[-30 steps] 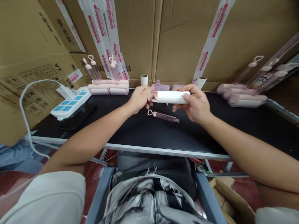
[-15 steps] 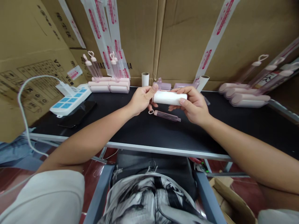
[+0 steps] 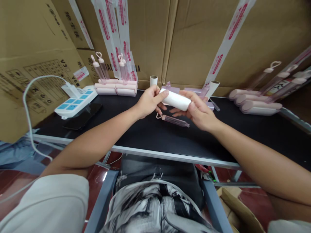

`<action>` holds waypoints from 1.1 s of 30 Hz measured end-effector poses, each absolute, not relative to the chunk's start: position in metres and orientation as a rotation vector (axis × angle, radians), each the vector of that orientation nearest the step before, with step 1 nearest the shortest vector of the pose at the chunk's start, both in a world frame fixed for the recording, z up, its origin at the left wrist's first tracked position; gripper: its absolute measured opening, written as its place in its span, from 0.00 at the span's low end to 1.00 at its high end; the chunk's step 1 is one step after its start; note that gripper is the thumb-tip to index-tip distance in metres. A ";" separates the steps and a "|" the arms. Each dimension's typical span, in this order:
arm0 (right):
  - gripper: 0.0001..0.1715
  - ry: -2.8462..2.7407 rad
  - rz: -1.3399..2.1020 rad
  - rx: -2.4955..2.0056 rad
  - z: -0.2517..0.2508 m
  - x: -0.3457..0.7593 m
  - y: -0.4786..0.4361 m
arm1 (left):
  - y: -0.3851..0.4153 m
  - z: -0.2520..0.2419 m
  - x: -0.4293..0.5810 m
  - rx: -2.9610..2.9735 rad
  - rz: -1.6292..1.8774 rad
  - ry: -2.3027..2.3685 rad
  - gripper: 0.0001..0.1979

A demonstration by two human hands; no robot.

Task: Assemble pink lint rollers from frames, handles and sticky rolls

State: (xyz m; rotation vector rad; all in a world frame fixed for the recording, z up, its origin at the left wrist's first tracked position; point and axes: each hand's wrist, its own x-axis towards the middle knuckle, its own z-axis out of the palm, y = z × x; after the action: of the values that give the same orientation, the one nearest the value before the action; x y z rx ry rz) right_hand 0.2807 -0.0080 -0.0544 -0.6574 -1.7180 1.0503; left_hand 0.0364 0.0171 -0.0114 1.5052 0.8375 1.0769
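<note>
Between my two hands is a white lint roller roll [image 3: 178, 101], held above the black table and tilted with its right end lower. My left hand [image 3: 149, 103] pinches the left end between thumb and fingers. The fingers of my right hand [image 3: 200, 111] grip the other end. Just below them on the table lies a clear pinkish handle [image 3: 176, 121] with a heart-shaped loop. Behind the roll are translucent purple plastic covers [image 3: 194, 92], partly hidden by my hands. Two white tubes, a left tube [image 3: 153, 81] and a leaning right tube [image 3: 213, 88], stand at the back.
Pink lint rollers [image 3: 126, 91] with upright handles are grouped at the back left, and more pink rollers [image 3: 261, 107] at the right. A white power strip [image 3: 75, 102] with a cable lies beside a black phone [image 3: 84, 116]. Taped cardboard [image 3: 191, 42] walls the table's back.
The white roll has tipped, its left end rising and its right end dropping. Both hands keep hold of it. The whole view has shifted slightly.
</note>
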 end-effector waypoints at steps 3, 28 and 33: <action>0.37 -1.913 0.610 -0.786 -0.052 0.295 0.008 | 0.020 -0.005 0.033 1.420 1.171 0.875 0.23; 0.10 -2.531 -0.060 -0.802 -0.045 0.303 0.015 | 0.041 0.001 0.008 1.312 1.201 0.967 0.26; 0.07 -2.349 -0.043 -0.684 -0.039 0.297 -0.004 | 0.037 0.004 0.009 1.380 1.267 1.004 0.22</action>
State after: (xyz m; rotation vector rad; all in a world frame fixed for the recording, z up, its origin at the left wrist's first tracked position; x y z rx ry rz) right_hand 0.2966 -0.0043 -0.0391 -0.6841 -2.3489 -0.0433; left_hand 0.0092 0.0368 0.0038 1.3796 1.0039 1.2672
